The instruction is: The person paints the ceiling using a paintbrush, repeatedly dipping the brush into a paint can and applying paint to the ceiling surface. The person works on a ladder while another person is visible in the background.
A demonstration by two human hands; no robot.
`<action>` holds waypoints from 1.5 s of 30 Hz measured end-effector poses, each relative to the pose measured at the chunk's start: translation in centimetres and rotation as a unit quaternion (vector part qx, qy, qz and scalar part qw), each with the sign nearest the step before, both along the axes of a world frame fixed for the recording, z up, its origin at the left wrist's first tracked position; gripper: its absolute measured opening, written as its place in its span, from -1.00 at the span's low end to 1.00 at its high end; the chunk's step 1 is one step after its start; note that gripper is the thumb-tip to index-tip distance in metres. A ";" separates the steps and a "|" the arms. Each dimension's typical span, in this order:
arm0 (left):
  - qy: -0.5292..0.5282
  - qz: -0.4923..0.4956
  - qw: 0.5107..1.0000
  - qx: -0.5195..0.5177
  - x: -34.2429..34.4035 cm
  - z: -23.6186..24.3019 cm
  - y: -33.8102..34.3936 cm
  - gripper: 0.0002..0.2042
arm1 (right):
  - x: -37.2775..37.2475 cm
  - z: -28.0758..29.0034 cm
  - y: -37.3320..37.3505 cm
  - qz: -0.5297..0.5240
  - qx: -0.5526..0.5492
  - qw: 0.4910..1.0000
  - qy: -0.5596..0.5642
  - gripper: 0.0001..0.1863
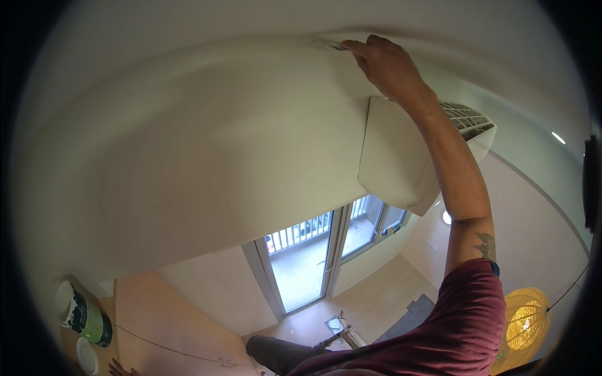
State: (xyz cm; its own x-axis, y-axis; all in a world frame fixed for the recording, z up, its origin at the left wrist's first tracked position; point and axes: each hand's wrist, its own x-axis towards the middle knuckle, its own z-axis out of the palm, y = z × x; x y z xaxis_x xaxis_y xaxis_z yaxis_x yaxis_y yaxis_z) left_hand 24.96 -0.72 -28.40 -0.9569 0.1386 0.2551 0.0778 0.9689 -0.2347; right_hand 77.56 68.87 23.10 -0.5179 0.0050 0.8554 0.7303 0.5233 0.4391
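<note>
High up, where the wall (207, 144) curves into the ceiling, my right hand (387, 66) is closed in a pinch on a small pale flat scraper blade (335, 45). The blade's tip lies at the wall's surface; the rest is hidden in my fingers. Below my raised forearm is a white wall-mounted air conditioner (395, 150). At the lower left edge only the fingers of my left hand (119, 368) show, spread apart, against a pale wooden cabinet (169, 326). Near them stand a green and black tub (91, 318) smeared with white and a round white lid (87, 356).
Far below are a glass balcony door (301, 263), a window (364, 229) and the floor (307, 323). A woven yellow lamp (525, 323), lit, hangs at the lower right by a black cord. A grey piece of furniture (407, 319) stands below.
</note>
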 end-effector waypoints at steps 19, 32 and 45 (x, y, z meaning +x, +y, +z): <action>0.120 -0.074 0.990 0.029 -1.4 -2.2 -1.5 -0.24 | 0.5 0.0 0.3 -0.018 -0.012 1.000 0.009 -0.70; 0.087 -0.046 0.995 0.020 -0.7 -1.1 -0.9 -0.25 | 1.0 0.0 0.7 -0.033 -0.015 0.999 0.011 -0.70; 0.056 -0.027 0.998 -0.008 -0.1 -0.4 -0.5 -0.25 | 1.6 0.0 1.1 -0.043 -0.027 0.999 0.014 -0.69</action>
